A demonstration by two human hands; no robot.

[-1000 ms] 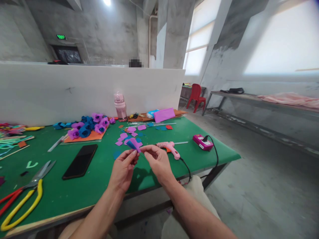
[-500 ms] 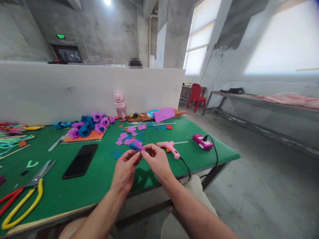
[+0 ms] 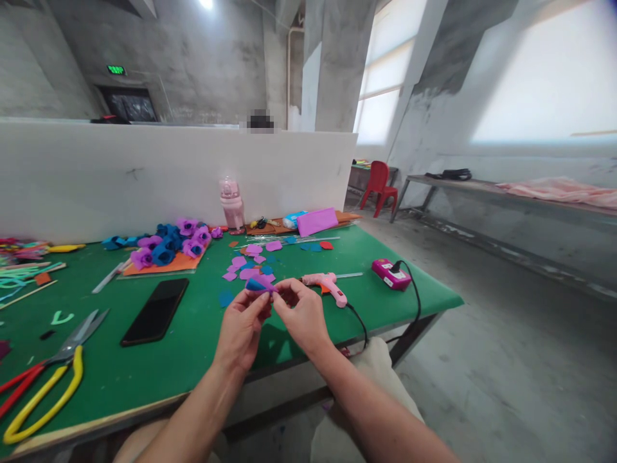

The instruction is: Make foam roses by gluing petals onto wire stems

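Above the near edge of the green felt-topped table (image 3: pixel 193 360), the left hand (image 3: pixel 241 331) and right hand (image 3: pixel 301 315) meet fingertip to fingertip, both pinched shut on a small blue-and-purple foam petal piece (image 3: pixel 258 285) held between them. Just right of the hands lies a pink hot-glue gun (image 3: pixel 328 286), loose purple and blue foam cutouts (image 3: pixel 250 260) lie just beyond. A black smartphone (image 3: pixel 155 311) lies to the left, and yellow-handled scissors (image 3: pixel 48 379) sit at the near left.

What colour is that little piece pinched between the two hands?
The piece is blue and purple; the head view shows it.
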